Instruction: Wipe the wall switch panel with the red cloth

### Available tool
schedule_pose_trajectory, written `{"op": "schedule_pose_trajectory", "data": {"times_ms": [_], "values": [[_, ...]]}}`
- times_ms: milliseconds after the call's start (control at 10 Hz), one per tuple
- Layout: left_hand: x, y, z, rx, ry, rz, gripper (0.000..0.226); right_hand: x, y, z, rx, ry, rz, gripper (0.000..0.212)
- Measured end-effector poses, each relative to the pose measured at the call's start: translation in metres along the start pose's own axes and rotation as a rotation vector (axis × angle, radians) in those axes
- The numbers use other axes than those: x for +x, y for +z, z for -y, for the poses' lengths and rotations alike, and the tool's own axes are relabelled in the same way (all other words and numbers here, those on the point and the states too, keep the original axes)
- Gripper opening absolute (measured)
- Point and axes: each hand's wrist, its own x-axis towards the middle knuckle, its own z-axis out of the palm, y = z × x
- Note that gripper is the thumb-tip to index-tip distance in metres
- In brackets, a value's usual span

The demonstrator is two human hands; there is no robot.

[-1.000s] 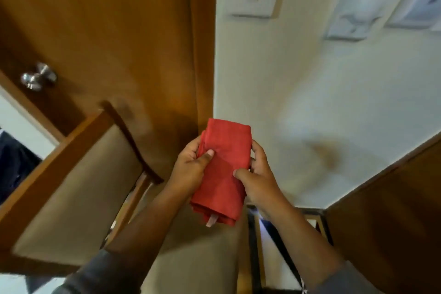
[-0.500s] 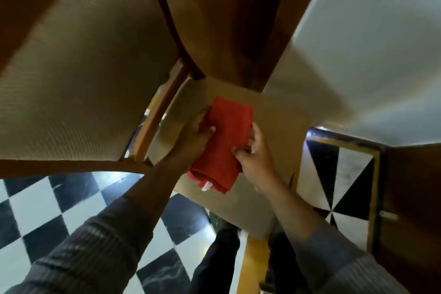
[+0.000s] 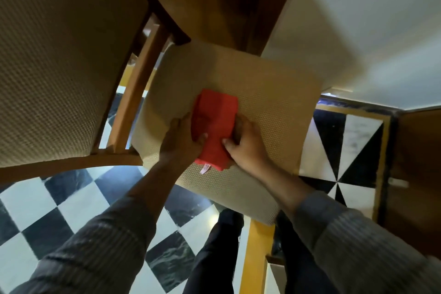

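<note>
The folded red cloth (image 3: 216,126) is low over the beige woven seat (image 3: 267,107) of a wooden chair, and I cannot tell whether it touches the seat. My left hand (image 3: 181,141) grips its left edge with the thumb on top. My right hand (image 3: 245,143) grips its right edge. A small white tag hangs from the cloth's near end. The wall switch panel is out of view.
The chair's backrest (image 3: 59,55) fills the upper left. A brown wooden door (image 3: 226,0) and a cream wall (image 3: 358,31) rise behind the seat. Black-and-white chequered floor (image 3: 59,203) lies below. A wooden cabinet (image 3: 417,174) stands at the right. My legs show beneath the seat.
The view has tilted down from the wall and switch panel to the chair seat and floor. Both hands have lowered the red cloth toward the seat, still gripping it.
</note>
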Motion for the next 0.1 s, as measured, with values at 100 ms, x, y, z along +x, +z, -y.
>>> {"op": "schedule_pose_trajectory", "data": {"times_ms": [100], "values": [[-0.0173, -0.0216, -0.0130, 0.154, 0.048, 0.022, 0.081, -0.0164, -0.0327, 0.0129, -0.054, -0.020, -0.058, 0.069]]}}
